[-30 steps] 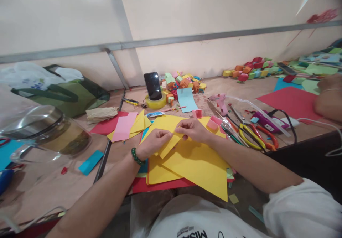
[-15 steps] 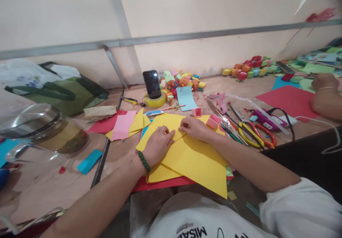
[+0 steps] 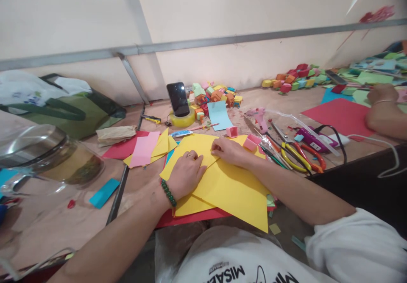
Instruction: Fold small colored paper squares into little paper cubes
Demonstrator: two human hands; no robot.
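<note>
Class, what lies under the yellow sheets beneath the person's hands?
Red paper shows at the near edge, blue paper at the left, green pieces at the right; the yellow sheets hide the rest.

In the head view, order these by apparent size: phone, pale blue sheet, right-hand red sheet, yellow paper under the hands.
1. Yellow paper
2. Red sheet
3. Phone and pale blue sheet: too alike to rank

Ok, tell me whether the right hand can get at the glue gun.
Probably yes: the glue gun lies beyond the right hand, and nothing tall stands between, though two pink boxes sit near the path.
</note>
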